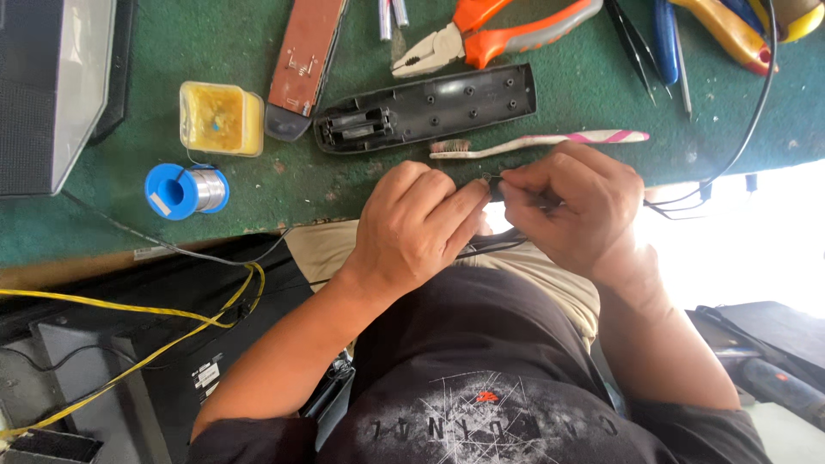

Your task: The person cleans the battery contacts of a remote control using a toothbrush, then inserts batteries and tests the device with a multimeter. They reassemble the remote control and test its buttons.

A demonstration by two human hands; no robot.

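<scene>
Both hands met just off the desk's [258, 198] near edge: the left hand [412, 228] was curled with fingertips pinched on a thin black wire [687, 193], and the right hand [571, 210] was closed likewise, pinching the same wire's bare end where the fingertips nearly touched. The wire ran from the hands toward the desk's right side. On the desk just beyond the hands lay a toothbrush [550, 142] and an opened remote shell [430, 107], with pliers [481, 34] toward the far edge and a solder spool [187, 191] and flux tub [219, 119] nearer the left.
</scene>
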